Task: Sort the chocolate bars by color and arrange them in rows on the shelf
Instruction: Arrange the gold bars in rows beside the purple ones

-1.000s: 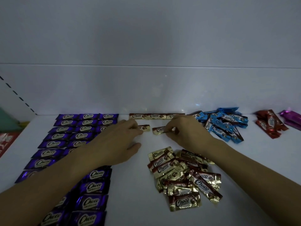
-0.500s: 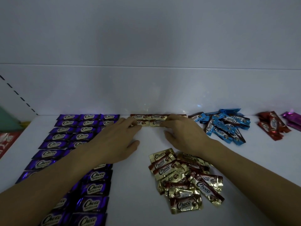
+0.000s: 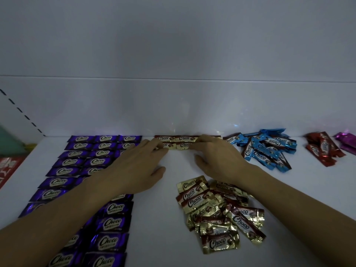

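On the white shelf (image 3: 169, 218), purple bars (image 3: 81, 162) lie in neat rows on the left. A back row of gold bars (image 3: 184, 138) runs along the rear wall, and two more gold bars (image 3: 183, 145) lie just in front of it. My left hand (image 3: 134, 168) touches the left one with straight fingertips. My right hand (image 3: 215, 158) touches the right end of the other with its fingertips. A loose pile of gold bars (image 3: 217, 212) sits below my right wrist. A blue pile (image 3: 267, 149) lies to the right.
Red bars (image 3: 321, 149) and magenta bars (image 3: 346, 141) lie at the far right. The shelf's rear wall (image 3: 173, 106) rises directly behind the rows. A red and a green package (image 3: 7, 166) sit at the left edge.
Both hands slid the two gold bars back from mid-shelf until they sit just in front of the back gold row. The hands now rest at their outer ends.
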Motion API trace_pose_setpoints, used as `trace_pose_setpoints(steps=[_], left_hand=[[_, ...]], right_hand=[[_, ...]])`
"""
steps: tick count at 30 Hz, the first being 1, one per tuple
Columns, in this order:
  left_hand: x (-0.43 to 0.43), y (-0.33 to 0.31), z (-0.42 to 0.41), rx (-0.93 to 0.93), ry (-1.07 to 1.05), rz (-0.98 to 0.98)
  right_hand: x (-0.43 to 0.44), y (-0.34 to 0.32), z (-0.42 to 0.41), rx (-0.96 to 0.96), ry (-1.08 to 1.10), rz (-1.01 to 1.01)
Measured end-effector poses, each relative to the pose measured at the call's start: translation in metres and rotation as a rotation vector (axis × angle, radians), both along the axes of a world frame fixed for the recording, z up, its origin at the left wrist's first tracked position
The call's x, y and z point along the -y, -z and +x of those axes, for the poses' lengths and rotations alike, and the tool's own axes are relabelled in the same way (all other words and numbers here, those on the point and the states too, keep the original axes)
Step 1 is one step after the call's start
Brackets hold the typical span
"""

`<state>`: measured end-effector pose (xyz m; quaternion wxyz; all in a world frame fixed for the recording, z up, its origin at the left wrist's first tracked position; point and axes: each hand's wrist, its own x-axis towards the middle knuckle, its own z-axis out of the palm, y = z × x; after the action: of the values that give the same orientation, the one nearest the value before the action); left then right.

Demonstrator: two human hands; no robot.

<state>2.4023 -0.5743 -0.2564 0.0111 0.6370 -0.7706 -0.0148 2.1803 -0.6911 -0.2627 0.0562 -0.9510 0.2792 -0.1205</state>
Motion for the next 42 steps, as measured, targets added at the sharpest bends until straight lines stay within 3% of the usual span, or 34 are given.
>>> trace_pose_setpoints(steps=[10, 12, 16, 25, 37, 42], left_hand=[[-0.014, -0.01, -0.008, -0.046, -0.001, -0.051], [-0.019, -0.014, -0.014, -0.1, 0.008, -0.05], [-0.026, -0.021, -0.036, -0.201, 0.055, 0.041], [-0.029, -0.012, -0.07, -0.202, -0.02, 0.157], [-0.035, -0.017, -0.083, -0.315, -0.192, 0.166], [-0.044, -0.021, -0.086, -0.392, -0.245, 0.115]], right_hand=[[-0.004, -0.019, -0.018, 0.092, -0.018, 0.113], [-0.007, -0.028, -0.03, 0.035, -0.053, 0.169], [-0.016, -0.038, -0.052, -0.076, -0.166, 0.282], [-0.037, -0.019, -0.054, -0.064, -0.199, 0.334], [-0.038, -0.016, -0.063, 0.296, -0.1, 0.512], [-0.035, -0.02, -0.07, 0.36, -0.078, 0.614]])
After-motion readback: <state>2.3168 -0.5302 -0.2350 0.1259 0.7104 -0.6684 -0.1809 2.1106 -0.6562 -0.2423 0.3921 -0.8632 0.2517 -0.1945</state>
